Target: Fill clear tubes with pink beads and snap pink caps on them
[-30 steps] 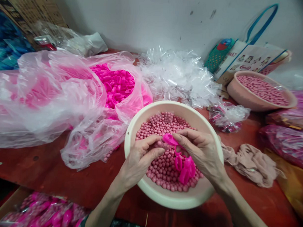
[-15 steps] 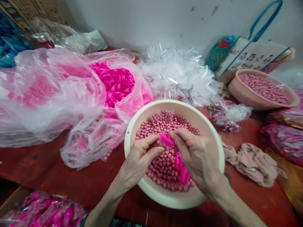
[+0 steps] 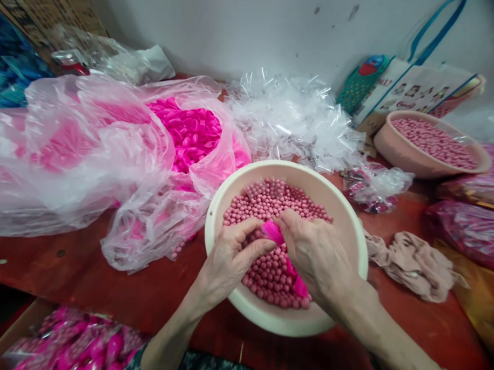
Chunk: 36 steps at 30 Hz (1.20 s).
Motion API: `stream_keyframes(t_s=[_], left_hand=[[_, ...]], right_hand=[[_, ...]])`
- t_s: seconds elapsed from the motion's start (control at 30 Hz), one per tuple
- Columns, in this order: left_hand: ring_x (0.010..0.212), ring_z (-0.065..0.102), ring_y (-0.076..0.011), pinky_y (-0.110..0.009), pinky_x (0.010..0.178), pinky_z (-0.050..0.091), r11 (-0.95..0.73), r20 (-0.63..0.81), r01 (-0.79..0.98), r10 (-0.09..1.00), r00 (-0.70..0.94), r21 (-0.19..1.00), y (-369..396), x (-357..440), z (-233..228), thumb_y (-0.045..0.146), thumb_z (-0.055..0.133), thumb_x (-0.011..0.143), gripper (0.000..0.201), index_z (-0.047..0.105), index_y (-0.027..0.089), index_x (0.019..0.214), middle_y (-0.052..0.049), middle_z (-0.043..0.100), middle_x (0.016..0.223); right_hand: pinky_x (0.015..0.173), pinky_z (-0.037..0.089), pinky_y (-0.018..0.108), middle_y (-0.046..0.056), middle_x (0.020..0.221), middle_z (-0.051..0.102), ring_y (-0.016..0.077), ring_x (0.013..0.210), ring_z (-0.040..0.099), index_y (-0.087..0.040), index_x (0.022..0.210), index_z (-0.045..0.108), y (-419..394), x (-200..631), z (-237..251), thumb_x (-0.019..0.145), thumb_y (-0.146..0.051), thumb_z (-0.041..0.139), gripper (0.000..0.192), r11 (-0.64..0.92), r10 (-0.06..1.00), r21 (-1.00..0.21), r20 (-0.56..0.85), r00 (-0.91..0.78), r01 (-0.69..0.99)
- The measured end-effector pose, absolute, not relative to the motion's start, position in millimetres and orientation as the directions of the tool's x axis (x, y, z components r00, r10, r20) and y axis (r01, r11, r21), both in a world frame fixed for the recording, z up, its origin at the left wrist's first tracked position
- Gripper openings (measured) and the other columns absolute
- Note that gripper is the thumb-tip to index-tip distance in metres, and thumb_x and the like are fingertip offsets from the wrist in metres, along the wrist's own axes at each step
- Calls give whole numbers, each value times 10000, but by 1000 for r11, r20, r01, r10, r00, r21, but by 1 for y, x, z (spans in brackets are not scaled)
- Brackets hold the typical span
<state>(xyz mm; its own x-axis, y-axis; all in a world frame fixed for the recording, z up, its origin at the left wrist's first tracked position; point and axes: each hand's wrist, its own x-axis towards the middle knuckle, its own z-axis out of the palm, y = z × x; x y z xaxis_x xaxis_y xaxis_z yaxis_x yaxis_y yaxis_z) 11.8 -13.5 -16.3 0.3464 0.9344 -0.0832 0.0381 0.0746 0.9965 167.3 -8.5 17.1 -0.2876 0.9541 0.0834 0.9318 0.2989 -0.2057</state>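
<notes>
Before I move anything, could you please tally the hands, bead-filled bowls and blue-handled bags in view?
Hands: 2 (left hand, right hand)
Bead-filled bowls: 2 (cream bowl, pink bowl)
Blue-handled bag: 1
Total: 5

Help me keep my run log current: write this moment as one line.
Left hand: fingertips at pink plastic piece; right hand: gripping same piece; beneath: pink beads in cream basin; behind basin: clear plastic pile

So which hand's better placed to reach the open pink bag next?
Probably the left hand, nearer the bag; the right hand is farther across the bowl. Both are at the pink piece, though.
</notes>
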Motion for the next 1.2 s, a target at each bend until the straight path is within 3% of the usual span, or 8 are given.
stream_keyframes(t_s=[0.1,0.3,0.43,0.6,0.73,0.93,1.07,1.2], left_hand=[[644,414,-68,-170,585,341,127,-123,9,929,349,992,-15,11,-17,305,593,830,153,592,154,804,40,466,687],[680,447,-88,-186,623,372,227,-194,-65,925,327,972,-17,9,-16,304,644,784,160,600,150,794,24,497,713],[669,450,-91,-193,621,381,210,-161,-127,935,317,969,-16,9,-16,290,614,807,140,595,151,803,19,497,715],[729,508,-110,-205,679,417,176,-128,-91,914,386,980,-16,9,-18,266,649,782,168,627,165,915,0,570,777],[738,501,-112,-212,694,420,155,-121,-54,910,397,986,-17,8,-22,258,637,793,177,626,189,955,8,559,778],[718,492,-115,-212,677,402,66,-86,66,920,381,996,-14,10,-17,224,601,810,71,609,155,825,4,566,750],[743,524,-130,-220,694,419,120,-115,13,914,388,993,-13,10,-15,231,615,793,88,603,146,815,-13,595,784],[744,530,-123,-214,694,422,179,-146,-43,901,408,983,-14,9,-19,216,619,790,77,599,149,822,-8,592,780]], right_hand=[[474,150,282,-27,496,426,123,429,340,-199,703,486,-8,169,17,858,-142,379,197,367,930,-216,89,-356,905],[503,309,227,-19,606,520,102,519,446,-188,716,511,-9,173,14,946,-302,357,300,341,930,-667,139,-339,663],[616,416,208,0,788,631,119,690,570,-188,936,611,-10,175,14,917,-304,467,186,375,889,-782,151,-432,498],[741,467,202,-14,904,670,121,816,618,-247,1096,607,-12,190,17,921,-224,460,229,358,867,-803,97,-489,476],[858,479,302,27,966,678,180,955,619,-231,1179,566,-16,197,16,904,-206,470,292,414,864,-692,94,-495,591],[749,545,337,126,881,694,220,850,660,-89,1117,592,-23,178,6,854,-64,401,326,497,866,-600,294,-405,627],[782,544,335,110,969,692,211,924,652,-155,1152,578,-29,170,-1,858,-66,422,345,486,872,-614,386,-300,622],[821,535,350,126,1001,684,214,934,647,-130,1104,603,-28,170,4,842,-41,416,334,495,869,-611,356,-344,618]])
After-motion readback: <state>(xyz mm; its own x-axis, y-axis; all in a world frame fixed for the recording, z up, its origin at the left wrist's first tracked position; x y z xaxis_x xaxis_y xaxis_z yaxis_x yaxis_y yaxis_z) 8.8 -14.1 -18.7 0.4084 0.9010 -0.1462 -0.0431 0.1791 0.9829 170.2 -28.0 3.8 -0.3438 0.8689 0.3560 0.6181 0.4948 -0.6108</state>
